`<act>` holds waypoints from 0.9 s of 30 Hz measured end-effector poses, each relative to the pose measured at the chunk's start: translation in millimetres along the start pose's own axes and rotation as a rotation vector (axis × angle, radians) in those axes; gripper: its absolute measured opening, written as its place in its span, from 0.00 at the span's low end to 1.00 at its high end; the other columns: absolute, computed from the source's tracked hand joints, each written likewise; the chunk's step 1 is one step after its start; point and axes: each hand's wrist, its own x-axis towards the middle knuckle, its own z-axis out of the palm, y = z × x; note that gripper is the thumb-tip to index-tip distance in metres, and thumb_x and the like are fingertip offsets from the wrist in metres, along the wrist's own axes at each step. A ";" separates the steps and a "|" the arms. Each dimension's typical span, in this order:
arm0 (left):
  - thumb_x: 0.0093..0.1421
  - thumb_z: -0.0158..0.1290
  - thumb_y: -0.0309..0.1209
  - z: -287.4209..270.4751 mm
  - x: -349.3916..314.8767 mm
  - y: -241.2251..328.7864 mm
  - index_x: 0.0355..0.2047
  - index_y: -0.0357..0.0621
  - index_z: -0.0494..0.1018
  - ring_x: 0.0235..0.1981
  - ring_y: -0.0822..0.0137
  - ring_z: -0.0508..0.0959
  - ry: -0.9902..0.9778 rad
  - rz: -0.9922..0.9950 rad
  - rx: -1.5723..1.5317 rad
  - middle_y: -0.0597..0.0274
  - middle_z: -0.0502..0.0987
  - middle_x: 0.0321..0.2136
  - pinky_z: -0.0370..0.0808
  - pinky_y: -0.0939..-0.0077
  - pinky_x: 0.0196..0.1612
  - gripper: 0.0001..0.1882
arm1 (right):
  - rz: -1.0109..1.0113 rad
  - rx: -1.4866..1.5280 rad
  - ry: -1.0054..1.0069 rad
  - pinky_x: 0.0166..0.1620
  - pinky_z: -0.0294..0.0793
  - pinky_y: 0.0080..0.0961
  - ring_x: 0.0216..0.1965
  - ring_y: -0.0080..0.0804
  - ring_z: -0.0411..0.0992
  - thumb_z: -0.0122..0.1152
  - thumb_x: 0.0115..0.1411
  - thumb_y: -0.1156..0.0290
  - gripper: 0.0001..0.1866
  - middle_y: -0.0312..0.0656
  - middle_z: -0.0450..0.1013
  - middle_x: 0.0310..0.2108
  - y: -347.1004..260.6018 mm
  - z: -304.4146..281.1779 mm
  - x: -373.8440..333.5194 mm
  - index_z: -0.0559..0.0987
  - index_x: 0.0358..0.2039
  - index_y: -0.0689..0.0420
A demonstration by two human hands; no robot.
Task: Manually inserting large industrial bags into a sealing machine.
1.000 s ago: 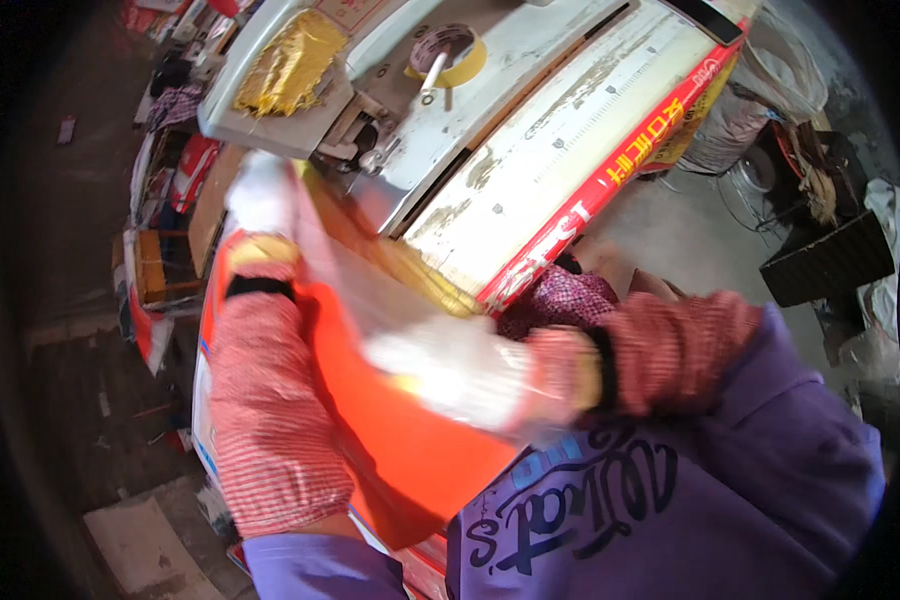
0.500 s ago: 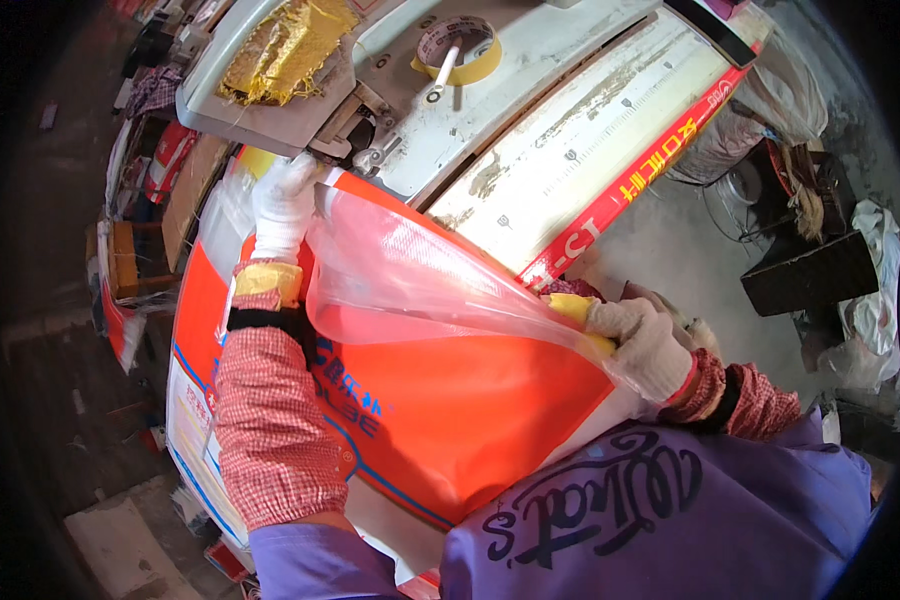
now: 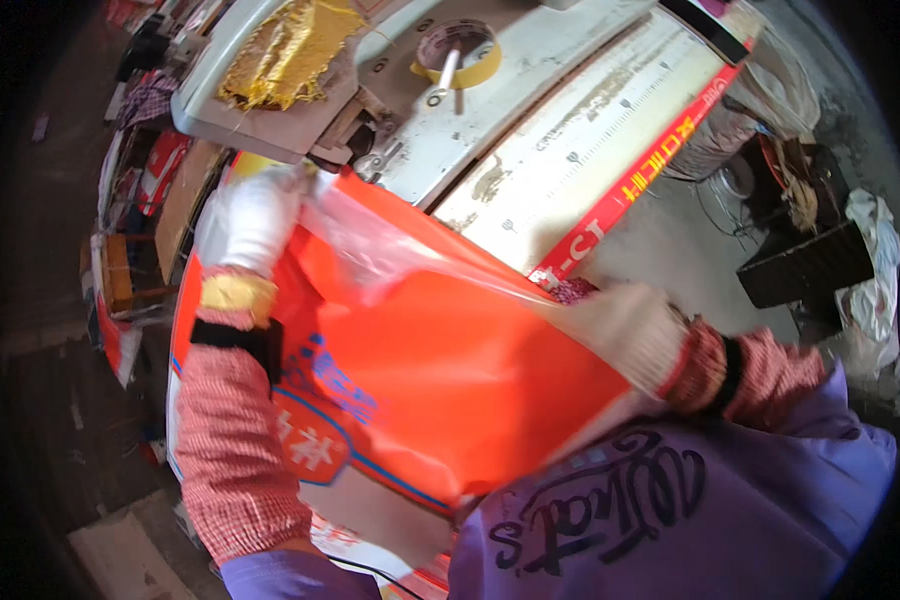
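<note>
A large orange printed bag (image 3: pixel 490 390) with blue lettering lies spread in front of me. A clear plastic liner (image 3: pixel 365 245) shows along its upper edge. My left hand (image 3: pixel 257 220), in a white glove, is closed on the bag's upper left edge beside the sewing machine's needle area (image 3: pixel 370 160); its fingertips are blurred. My right hand (image 3: pixel 628 328), in a knitted glove, grips the right end of the same edge. Motion smears that glove, and its fingers are partly hidden by the bag.
The sewing machine's pale bed (image 3: pixel 540 150) with a red front strip (image 3: pixel 620 195) runs to the upper right. A yellow tape roll (image 3: pixel 458 55) and a yellow cloth (image 3: pixel 295 55) rest on it. At right stand a dark box (image 3: pixel 805 268) and plastic bags (image 3: pixel 870 260).
My left hand has shifted slightly left and down. The liner shows less than before, and more of the orange face is spread out. My right hand stays at the right end.
</note>
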 end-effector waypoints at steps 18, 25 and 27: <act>0.42 0.54 0.33 -172.6 -19.7 158.8 0.17 0.48 0.72 0.22 0.56 0.74 -0.039 0.529 0.122 0.58 0.72 0.16 0.70 0.66 0.30 0.05 | -0.409 0.204 -0.395 0.32 0.69 0.34 0.28 0.33 0.70 0.55 0.47 0.64 0.15 0.41 0.75 0.27 16.2 -47.9 258.9 0.78 0.30 0.61; 0.47 0.52 0.30 -154.6 -26.1 192.7 0.28 0.46 0.70 0.23 0.61 0.75 -1.288 0.926 -0.260 0.63 0.70 0.17 0.71 0.71 0.27 0.07 | -0.312 0.160 -0.428 0.36 0.67 0.33 0.30 0.35 0.70 0.57 0.46 0.57 0.19 0.42 0.73 0.26 4.0 -41.6 261.0 0.78 0.30 0.61; 0.54 0.50 0.32 -155.2 -8.1 163.9 0.28 0.41 0.72 0.22 0.69 0.76 -1.249 0.734 -0.792 0.65 0.74 0.21 0.72 0.79 0.27 0.07 | -0.493 0.025 -0.313 0.37 0.68 0.33 0.32 0.38 0.71 0.56 0.47 0.57 0.19 0.44 0.75 0.28 4.7 -35.1 266.7 0.78 0.32 0.60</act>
